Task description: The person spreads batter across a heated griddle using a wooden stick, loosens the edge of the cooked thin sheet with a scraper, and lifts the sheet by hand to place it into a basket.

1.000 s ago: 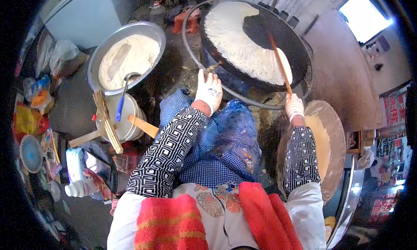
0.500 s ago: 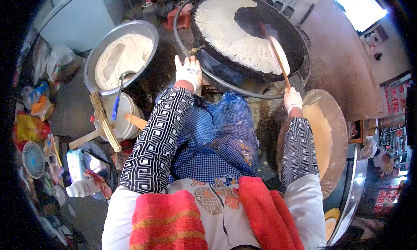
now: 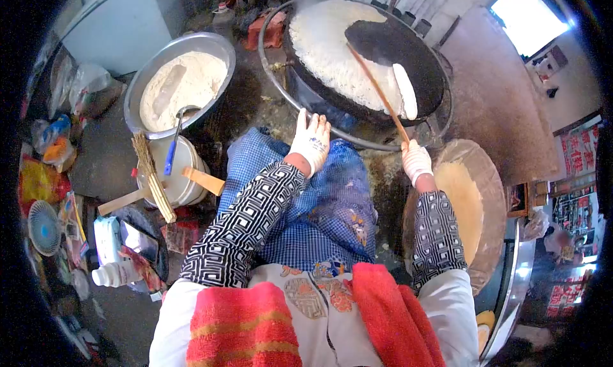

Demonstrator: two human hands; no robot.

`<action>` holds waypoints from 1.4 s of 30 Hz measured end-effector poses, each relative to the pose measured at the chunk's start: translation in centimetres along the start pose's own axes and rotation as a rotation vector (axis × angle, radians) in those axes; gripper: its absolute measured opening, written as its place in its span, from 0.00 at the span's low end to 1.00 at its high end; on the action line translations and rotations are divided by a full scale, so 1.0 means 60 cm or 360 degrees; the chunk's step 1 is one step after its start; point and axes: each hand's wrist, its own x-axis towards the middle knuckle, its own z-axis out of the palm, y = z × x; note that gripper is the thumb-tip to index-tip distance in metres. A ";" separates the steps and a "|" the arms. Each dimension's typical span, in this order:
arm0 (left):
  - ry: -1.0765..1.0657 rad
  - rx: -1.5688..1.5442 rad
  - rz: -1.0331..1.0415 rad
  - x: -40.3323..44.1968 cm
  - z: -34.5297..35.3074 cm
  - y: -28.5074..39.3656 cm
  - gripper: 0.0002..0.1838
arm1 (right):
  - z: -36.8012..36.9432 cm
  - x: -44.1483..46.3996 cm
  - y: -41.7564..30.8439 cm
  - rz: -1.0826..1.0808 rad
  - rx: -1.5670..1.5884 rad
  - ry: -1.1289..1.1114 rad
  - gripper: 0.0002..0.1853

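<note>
A round black griddle (image 3: 429,59) carries a wide, pale layer of batter (image 3: 325,48), with a bare dark area at its upper right. At the batter's right edge lies a thick white strip (image 3: 405,91). My right hand (image 3: 416,161), in a white glove, is closed around the lower end of a long wooden stick (image 3: 378,89), which reaches across the batter with its tip near the bare area. My left hand (image 3: 311,140), also gloved, has its fingers stretched out at the front of the metal ring (image 3: 288,99) around the griddle; whether it touches is unclear.
At left, a metal basin (image 3: 132,105) holds pale batter and a blue-handled ladle (image 3: 170,156). Below it stand a white bucket (image 3: 185,182) and a straw brush (image 3: 152,175). A wide shallow basket (image 3: 488,223) with a yellowish round sheet is at right, beside a brown board (image 3: 491,99).
My left hand has moved right along the front of the ring. The stick has swung left, its tip going from the bare griddle toward the batter. My right hand has shifted slightly left and nearer me.
</note>
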 end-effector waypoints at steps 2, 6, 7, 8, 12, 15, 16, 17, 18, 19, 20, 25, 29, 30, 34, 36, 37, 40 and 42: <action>0.0038 0.0028 -0.0002 0.009 0.013 -0.011 0.27 | 0.020 0.018 0.040 0.0209 0.0011 -0.0052 0.19; -0.0039 -0.0060 -0.0032 0.008 0.013 -0.036 0.28 | 0.014 0.033 0.036 0.0160 0.0003 0.0048 0.20; -0.0055 -0.0095 -0.0046 0.010 0.009 -0.040 0.29 | 0.010 0.034 0.032 0.0078 -0.0010 0.0084 0.20; -0.0087 -0.0088 -0.0078 0.010 0.003 -0.040 0.28 | 0.015 0.027 0.029 0.0091 -0.0059 0.0029 0.21; -0.0014 0.0004 -0.0099 0.006 0.009 -0.059 0.28 | 0.025 0.043 0.066 0.0291 -0.0016 0.0017 0.21; -0.0058 -0.0035 -0.0114 0.010 0.000 -0.074 0.28 | 0.028 0.045 0.052 0.0159 0.0069 0.0167 0.21; -0.0059 -0.0051 -0.0130 0.012 0.008 -0.077 0.28 | 0.015 0.025 0.026 0.0068 0.0059 0.0156 0.21; -0.0058 -0.0070 -0.0151 0.014 0.017 -0.081 0.29 | -0.002 0.001 0.004 0.0021 0.0064 0.0065 0.20; 0.0001 -0.0062 -0.0177 0.012 0.016 -0.087 0.28 | 0.018 0.009 0.013 0.0009 0.0027 0.0068 0.20; 0.0003 -0.0019 -0.0187 0.009 0.006 -0.092 0.28 | 0.049 0.005 0.035 0.0017 -0.0005 0.0059 0.20; -0.0011 -0.0055 -0.0203 0.013 0.008 -0.100 0.28 | 0.060 0.020 0.068 0.0120 -0.0004 0.0096 0.19; -0.0223 -0.0096 -0.0420 0.024 -0.026 -0.111 0.30 | 0.009 0.024 0.043 0.0074 0.0021 0.0231 0.19; -0.0234 -0.0381 -0.0142 0.032 -0.064 -0.040 0.31 | 0.032 0.028 0.049 0.0161 -0.0002 0.0062 0.19; -0.0218 -0.0390 -0.0080 0.025 -0.069 -0.017 0.31 | 0.025 0.034 0.056 0.0208 -0.0019 0.0054 0.20; 0.0115 -0.0230 -0.0074 0.002 -0.010 0.005 0.24 | -0.017 0.028 0.013 0.0120 0.0233 0.0012 0.20; 0.0310 -0.0535 0.0010 0.006 -0.022 -0.013 0.17 | 0.056 0.019 0.053 -0.0698 -0.0077 0.0126 0.12; 0.0268 -0.0519 0.0011 0.004 -0.039 -0.015 0.21 | 0.020 -0.013 0.032 -0.0579 -0.0104 0.0050 0.10; -0.0067 -0.0489 0.0111 0.004 -0.066 -0.035 0.41 | 0.012 -0.008 0.057 -0.0197 -0.0012 0.0220 0.12; 0.0024 -0.0268 0.0063 0.001 -0.009 -0.046 0.41 | -0.010 0.007 0.023 -0.0072 -0.0129 0.0198 0.12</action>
